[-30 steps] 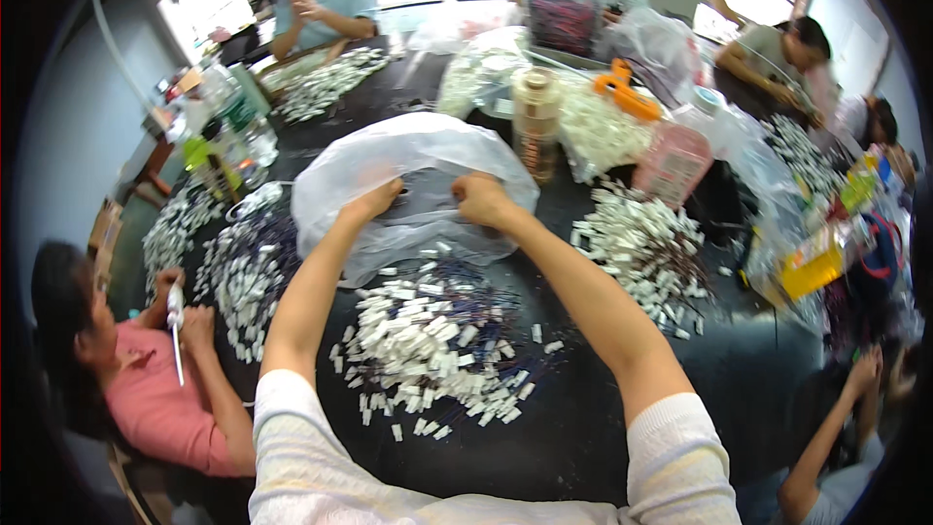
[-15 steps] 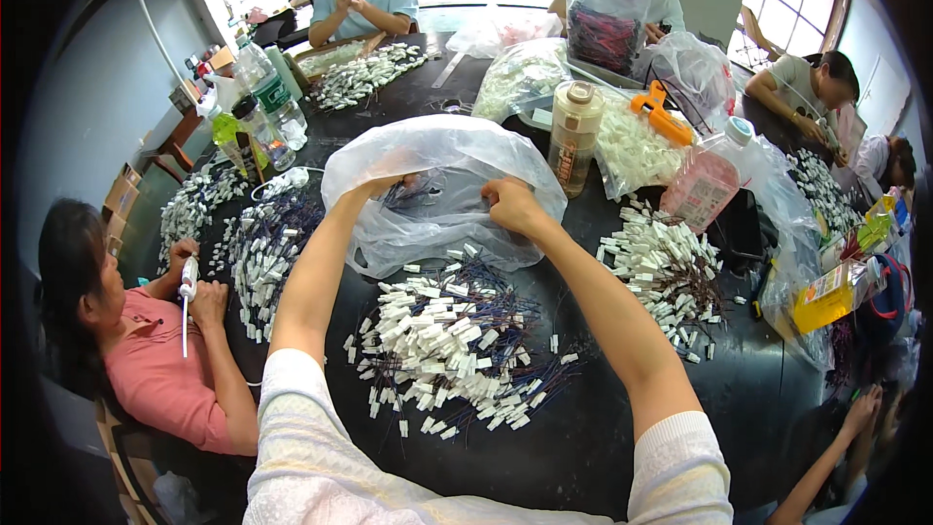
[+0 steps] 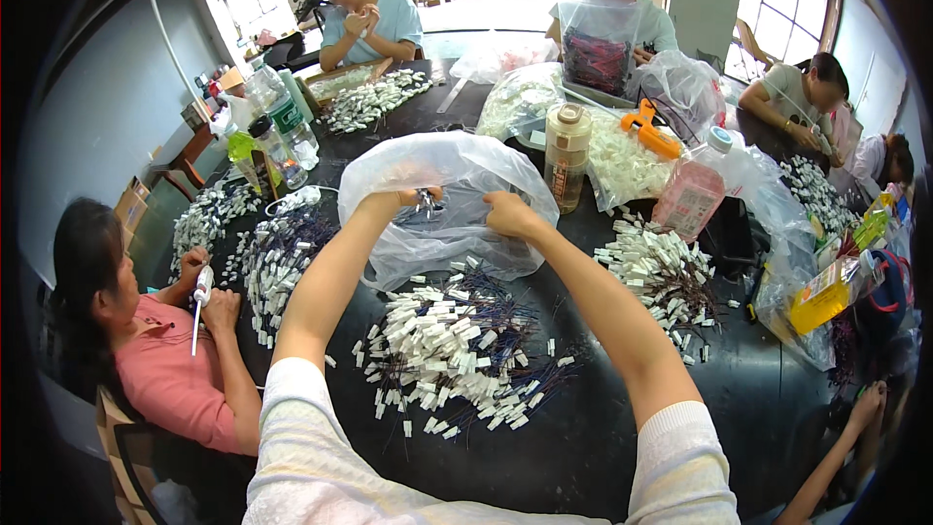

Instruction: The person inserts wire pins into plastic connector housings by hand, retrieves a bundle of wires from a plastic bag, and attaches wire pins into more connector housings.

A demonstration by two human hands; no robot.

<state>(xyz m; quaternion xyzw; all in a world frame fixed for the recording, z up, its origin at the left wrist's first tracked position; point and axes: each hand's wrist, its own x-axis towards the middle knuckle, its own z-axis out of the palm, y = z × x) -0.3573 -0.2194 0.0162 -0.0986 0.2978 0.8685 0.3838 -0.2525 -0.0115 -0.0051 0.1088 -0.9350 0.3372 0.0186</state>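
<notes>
A clear plastic bag (image 3: 457,151) stands with its mouth spread wide in front of me, behind a heap of white connectors on dark wires (image 3: 437,340). My left hand (image 3: 413,197) reaches into the bag, its fingers closed on a small bunch of dark wires (image 3: 425,202) with pale ends. Inside the bag's right side, my right hand (image 3: 510,214) is curled in a closed grip on the plastic; its fingertips are partly hidden.
More connector heaps lie left (image 3: 277,272) and right (image 3: 656,272). Beyond the bag stand a tan drinking bottle (image 3: 567,160), an orange glue gun (image 3: 651,129) and a pink-filled bottle (image 3: 692,185). Co-workers sit around the black table (image 3: 544,462); one at left holds a white glue gun (image 3: 203,284).
My left hand has lifted slightly and moved right within the bag, with the dark wires now showing at its fingers. The right hand stays nearly in place. The view has shifted slightly.
</notes>
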